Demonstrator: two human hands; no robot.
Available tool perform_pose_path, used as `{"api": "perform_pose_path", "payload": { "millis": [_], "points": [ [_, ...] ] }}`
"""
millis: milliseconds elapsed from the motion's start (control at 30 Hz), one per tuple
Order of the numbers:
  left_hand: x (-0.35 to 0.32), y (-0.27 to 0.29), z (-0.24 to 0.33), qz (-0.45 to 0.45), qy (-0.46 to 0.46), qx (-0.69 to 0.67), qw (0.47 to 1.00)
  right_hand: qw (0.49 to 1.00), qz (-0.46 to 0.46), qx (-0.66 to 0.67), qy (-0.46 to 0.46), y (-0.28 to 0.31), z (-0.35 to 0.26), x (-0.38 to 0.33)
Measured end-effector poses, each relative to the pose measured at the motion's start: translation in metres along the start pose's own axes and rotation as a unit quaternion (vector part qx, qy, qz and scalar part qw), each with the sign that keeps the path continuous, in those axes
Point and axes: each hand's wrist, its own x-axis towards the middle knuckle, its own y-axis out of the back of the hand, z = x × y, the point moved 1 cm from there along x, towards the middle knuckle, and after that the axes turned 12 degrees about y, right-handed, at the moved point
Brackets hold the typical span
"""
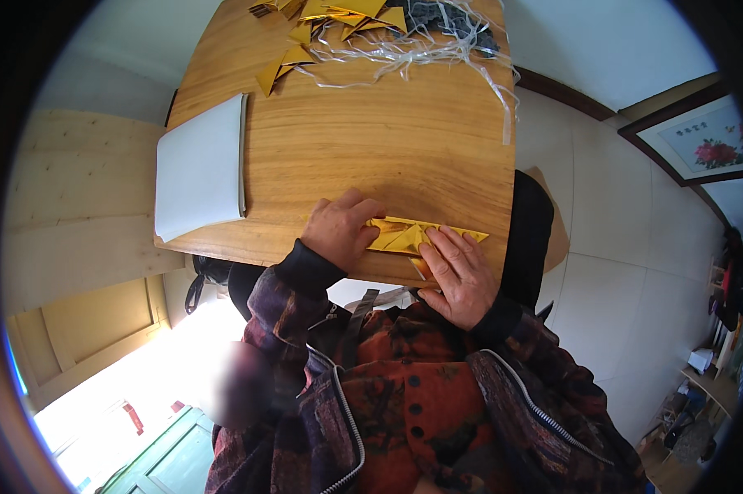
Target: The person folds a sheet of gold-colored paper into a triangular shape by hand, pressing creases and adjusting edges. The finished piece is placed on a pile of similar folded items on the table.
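A long folded piece of gold foil paper (404,235) lies at the near edge of a wooden table (371,140). My left hand (340,229) presses down on its left end with fingers curled. My right hand (460,276) lies flat over its right part, fingers spread toward the fold. Both hands touch the gold paper and hold it against the tabletop.
A white stack of sheets (200,165) rests on the table's left side. Several folded gold paper pieces (322,25) and a tangle of clear plastic strips (421,45) lie at the far edge. A framed flower picture (705,140) leans at the right.
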Motion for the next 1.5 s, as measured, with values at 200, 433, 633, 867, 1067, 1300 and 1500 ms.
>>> {"api": "perform_pose_path", "payload": {
  "millis": [200, 433, 633, 867, 1067, 1300, 1500],
  "points": [
    [0.003, 0.0, 0.003, 0.003, 0.004, 0.015, 1.0, 1.0, -0.003, -0.004, -0.005, 0.0, 0.0, 0.001],
    [0.003, -0.001, 0.006, 0.012, 0.005, 0.01, 1.0, 1.0, -0.007, -0.019, -0.005, -0.001, -0.001, 0.001],
    [0.003, -0.002, 0.005, 0.012, 0.005, 0.007, 1.0, 0.999, -0.016, -0.032, -0.014, -0.003, -0.003, 0.002],
    [0.004, -0.001, 0.006, 0.008, 0.006, 0.013, 1.0, 0.999, -0.012, -0.034, -0.015, -0.003, -0.005, 0.004],
    [0.005, 0.0, 0.007, 0.004, 0.006, 0.013, 1.0, 0.999, -0.023, -0.019, -0.017, -0.008, -0.009, 0.01],
    [0.007, 0.0, 0.007, -0.001, 0.016, 0.015, 1.0, 0.999, -0.033, -0.02, -0.023, -0.01, -0.009, 0.012],
    [0.007, -0.002, 0.007, -0.002, 0.023, 0.02, 1.0, 0.998, -0.032, -0.042, -0.024, -0.012, -0.01, 0.012]
  ]
}}
